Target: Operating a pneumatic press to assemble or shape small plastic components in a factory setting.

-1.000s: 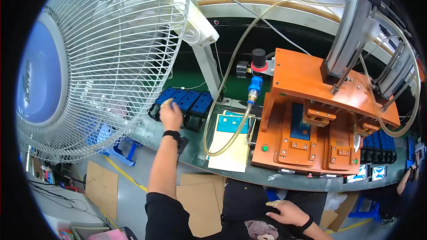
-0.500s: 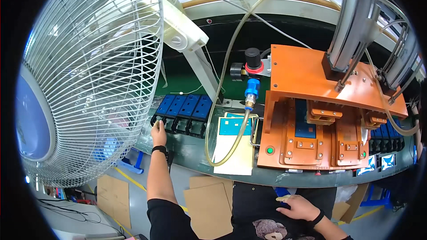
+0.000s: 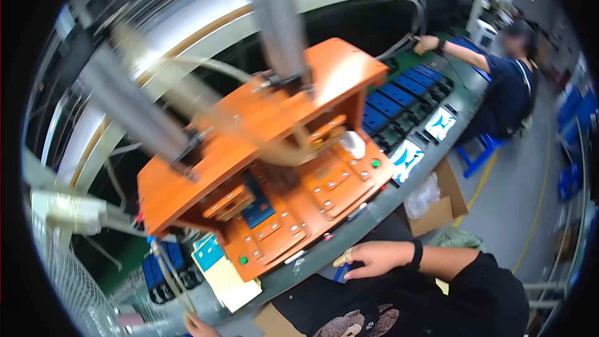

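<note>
My right hand (image 3: 374, 257) lies at the front edge of the green bench (image 3: 399, 188), just below the orange press fixture (image 3: 274, 168). Its fingers are close together, with a pale cover on one fingertip. A small blue piece (image 3: 340, 273) shows under the fingers; I cannot tell whether the hand holds it. There is a dark band on that wrist. Only the top of my left hand (image 3: 196, 326) shows at the lower edge, near a clear hose (image 3: 163, 269) and a cream card (image 3: 228, 282). Its fingers are hidden.
Blue trays (image 3: 399, 103) line the bench to the right, with more blue trays (image 3: 163, 271) at the lower left. A co-worker (image 3: 511, 84) sits at the far right on a blue stool (image 3: 479, 150), one hand (image 3: 427, 42) on the bench. A cardboard box (image 3: 440, 203) and a fan grille (image 3: 68, 287) are nearby.
The view has swung right and tilted, so the fan has left the centre. My left hand came off the blue trays. My right hand rose from my lap to the bench edge.
</note>
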A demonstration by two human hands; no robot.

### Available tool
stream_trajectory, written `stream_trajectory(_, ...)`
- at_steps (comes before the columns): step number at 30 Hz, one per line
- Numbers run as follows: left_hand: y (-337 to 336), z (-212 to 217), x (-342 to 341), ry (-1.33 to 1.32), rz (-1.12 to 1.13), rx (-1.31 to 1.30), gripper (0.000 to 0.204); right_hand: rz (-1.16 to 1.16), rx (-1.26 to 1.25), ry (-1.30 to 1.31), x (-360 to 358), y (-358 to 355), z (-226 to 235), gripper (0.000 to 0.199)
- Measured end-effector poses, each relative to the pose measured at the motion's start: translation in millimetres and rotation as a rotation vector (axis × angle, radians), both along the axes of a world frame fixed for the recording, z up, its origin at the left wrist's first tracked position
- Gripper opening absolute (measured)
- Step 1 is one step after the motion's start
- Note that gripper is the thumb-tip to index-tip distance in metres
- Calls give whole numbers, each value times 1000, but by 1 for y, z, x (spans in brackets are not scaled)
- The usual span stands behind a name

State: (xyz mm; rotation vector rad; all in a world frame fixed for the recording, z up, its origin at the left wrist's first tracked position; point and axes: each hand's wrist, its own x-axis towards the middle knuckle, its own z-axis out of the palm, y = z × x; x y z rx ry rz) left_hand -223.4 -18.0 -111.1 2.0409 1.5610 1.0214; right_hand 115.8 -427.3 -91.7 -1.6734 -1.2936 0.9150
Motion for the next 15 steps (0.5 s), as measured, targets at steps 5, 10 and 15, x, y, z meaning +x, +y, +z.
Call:
stream_trajectory(5, -131, 17, 50, -4, -533, 198, 21, 25, 213, 535, 71, -73, 65, 32)
stream_trajectory(10, -137, 50, 131, -79, -480, 199, 29, -511, 497, 531, 197, -113, 67, 28)
stream_trajectory(15, -124, 85, 222, -163, -698, 288, 34, -1181, 183, -167, 384, -121, 11, 36)
